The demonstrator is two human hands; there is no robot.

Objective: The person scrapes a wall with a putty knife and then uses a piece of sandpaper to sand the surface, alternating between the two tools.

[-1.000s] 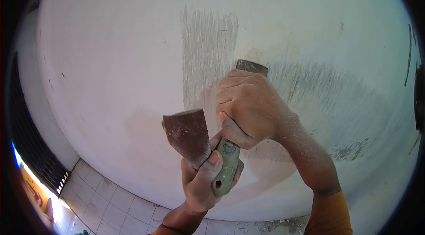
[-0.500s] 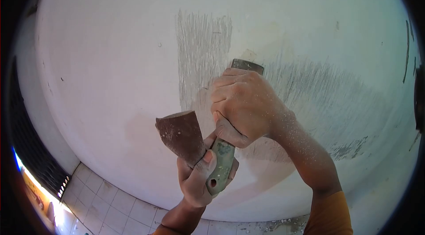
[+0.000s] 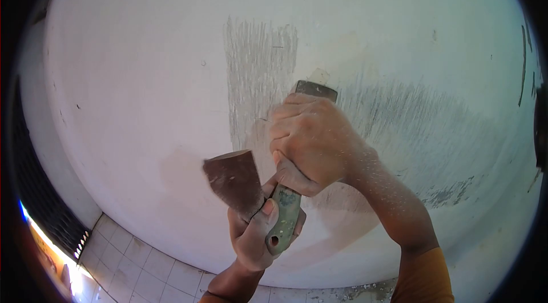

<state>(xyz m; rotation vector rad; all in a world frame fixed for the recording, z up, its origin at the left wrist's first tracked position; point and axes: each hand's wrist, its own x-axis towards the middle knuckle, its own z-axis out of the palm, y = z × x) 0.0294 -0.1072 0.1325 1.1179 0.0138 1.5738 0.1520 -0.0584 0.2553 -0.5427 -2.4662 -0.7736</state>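
My right hand (image 3: 314, 137) is wrapped round a scraper, its dark blade (image 3: 317, 90) standing out above the knuckles against the wall. Below that hand runs a worn green handle (image 3: 283, 220) with a hole at its end. My left hand (image 3: 254, 240) closes around the lower part of this handle. It also grips a second scraper, whose wide, dusty brown blade (image 3: 233, 177) points up and to the left; that one's handle is hidden in the hand. Pale dust coats my right hand and forearm.
The white wall (image 3: 142, 103) fills most of the view. Scraped grey streaks (image 3: 254, 69) run vertically left of the blade, and a wider scraped area (image 3: 416, 114) lies right. Below are floor tiles (image 3: 154, 274) with debris (image 3: 365, 293). A dark grille (image 3: 43, 183) stands at left.
Both hands and both scrapers sit slightly lower in the view. The wall marks have shifted down a little too. The grips look the same.
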